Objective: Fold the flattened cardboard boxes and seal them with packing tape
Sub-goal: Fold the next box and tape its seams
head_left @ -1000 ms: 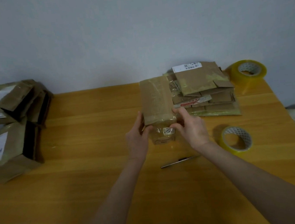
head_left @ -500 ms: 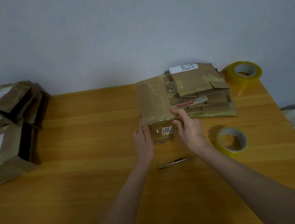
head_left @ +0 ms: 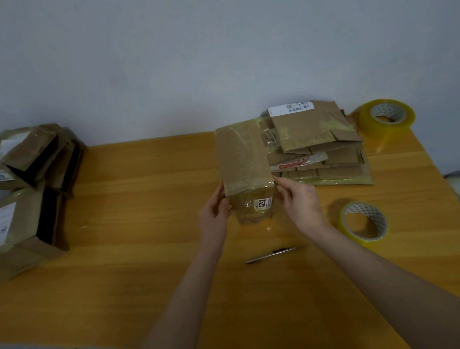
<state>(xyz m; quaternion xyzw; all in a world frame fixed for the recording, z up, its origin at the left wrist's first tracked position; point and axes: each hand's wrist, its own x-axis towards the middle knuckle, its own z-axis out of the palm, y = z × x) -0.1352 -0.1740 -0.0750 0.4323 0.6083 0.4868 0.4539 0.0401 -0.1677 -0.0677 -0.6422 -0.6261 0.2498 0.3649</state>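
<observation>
Presently the person is holding one cardboard box (head_left: 247,169) upright over the middle of the table (head_left: 144,241), just beside the stack of flattened boxes (head_left: 319,141). The left hand (head_left: 213,216) is gripping the box's left edge with its fingers curled round it. The right hand (head_left: 302,203) is pinching the right edge between thumb and fingers. Glossy tape is covering the near face, where a label is reading 4292. Whether the lower end is resting on the table cannot be told.

Judgement: the box is being squared or checked, and a flap seam is probably awaiting tape.

Risks noted:
- Both hands are occupied, and the near tape roll (head_left: 364,220) is lying apart to the right. Letting go with one hand to fetch it is likely to let the box spring back out of shape.
- The grip is sitting low on the box. The tall upper part is leaning towards the stack and could knock it.
- Old tape on the surface is looking wrinkled, so fresh tape may bond poorly there.
- The pen (head_left: 269,255) is lying just beneath the forearms, where a sweep of the right arm could roll it off.

The far tape roll (head_left: 387,116) is sitting at the back corner. The folded boxes (head_left: 16,198) are lying well apart at the left.
</observation>
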